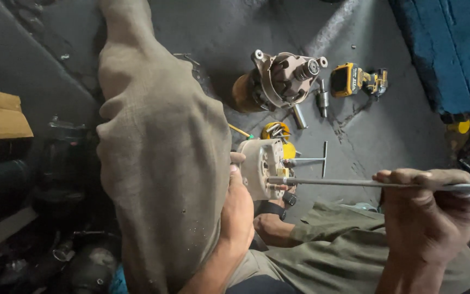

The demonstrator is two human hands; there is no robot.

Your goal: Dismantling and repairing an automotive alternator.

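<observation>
Pale round housing, studded with screws, sits in left hand's grip; right hand clasps long rod.

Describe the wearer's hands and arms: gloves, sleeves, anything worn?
Both hands are bare, no gloves. The left hand and its forearm show no sleeve, watch or ring. The right hand is also ungloved, with no ring visible; its wrist runs out of frame, so a sleeve cannot be told. Below, khaki-olive trousers cover the legs.
</observation>
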